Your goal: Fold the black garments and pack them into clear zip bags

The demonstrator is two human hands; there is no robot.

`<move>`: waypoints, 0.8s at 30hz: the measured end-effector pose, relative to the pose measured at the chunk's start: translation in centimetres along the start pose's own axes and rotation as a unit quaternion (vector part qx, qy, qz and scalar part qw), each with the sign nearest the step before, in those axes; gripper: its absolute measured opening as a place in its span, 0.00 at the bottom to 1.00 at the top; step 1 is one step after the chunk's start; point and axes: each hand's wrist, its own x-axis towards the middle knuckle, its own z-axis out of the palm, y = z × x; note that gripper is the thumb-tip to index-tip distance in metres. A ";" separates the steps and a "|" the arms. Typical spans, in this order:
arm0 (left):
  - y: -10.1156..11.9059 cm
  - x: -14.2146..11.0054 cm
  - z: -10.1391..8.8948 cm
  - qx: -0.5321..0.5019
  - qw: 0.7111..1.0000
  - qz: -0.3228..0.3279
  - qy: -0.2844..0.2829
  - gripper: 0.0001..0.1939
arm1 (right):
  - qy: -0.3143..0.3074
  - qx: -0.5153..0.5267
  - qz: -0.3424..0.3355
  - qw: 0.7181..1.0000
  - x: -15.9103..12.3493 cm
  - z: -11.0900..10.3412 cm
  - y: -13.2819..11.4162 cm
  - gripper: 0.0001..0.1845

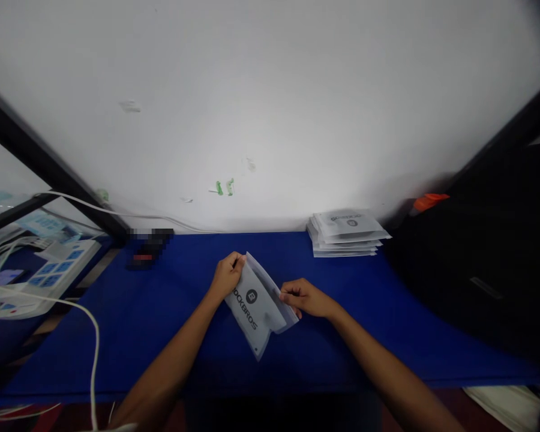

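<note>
Branded pouch (257,306), pinched at its top corner by the left hand (226,276) and at its side edge by the right hand (304,298), spreading it above the blue worktop (162,312); pouch stack (346,233) behind.

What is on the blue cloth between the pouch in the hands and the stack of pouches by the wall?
Nothing: the head view shows bare blue cloth between the held pouch and the stack.

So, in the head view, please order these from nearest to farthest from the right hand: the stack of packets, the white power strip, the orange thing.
From the right hand:
1. Stack of packets, behind the hand, against the wall.
2. Orange thing, farther right, on the black bag.
3. White power strip, far left, beyond the blue mat.
</note>
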 end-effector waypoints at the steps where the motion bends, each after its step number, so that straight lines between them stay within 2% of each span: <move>1: -0.1 0.1 -0.1 0.001 1.000 -0.002 0.005 0.17 | -0.001 -0.001 0.000 1.000 0.0 0.0 0.0 0.23; 10: -2.1 1.4 -1.4 0.008 0.998 -0.010 0.063 0.18 | -0.028 -0.014 0.008 0.999 -0.3 -0.4 0.3 0.22; 14: -2.6 1.6 -1.4 0.009 0.998 -0.014 0.065 0.18 | -0.038 -0.033 0.013 0.999 -0.5 -0.5 0.3 0.22; 16: -2.6 1.5 -1.1 0.007 0.998 -0.016 0.060 0.18 | -0.015 -0.030 0.002 0.999 -0.4 -0.5 0.4 0.20; 18: -2.3 1.2 -0.6 0.003 0.999 -0.017 0.048 0.19 | 0.041 -0.017 -0.028 0.999 -0.1 -0.4 0.6 0.19; 20: -1.8 0.9 -0.1 -0.003 0.999 -0.015 0.029 0.19 | 0.082 0.002 -0.052 0.995 0.2 -0.2 0.8 0.21; 24: -0.1 -0.4 0.9 -0.016 1.000 0.002 -0.012 0.18 | 0.091 -0.003 -0.057 0.994 0.8 0.3 1.1 0.24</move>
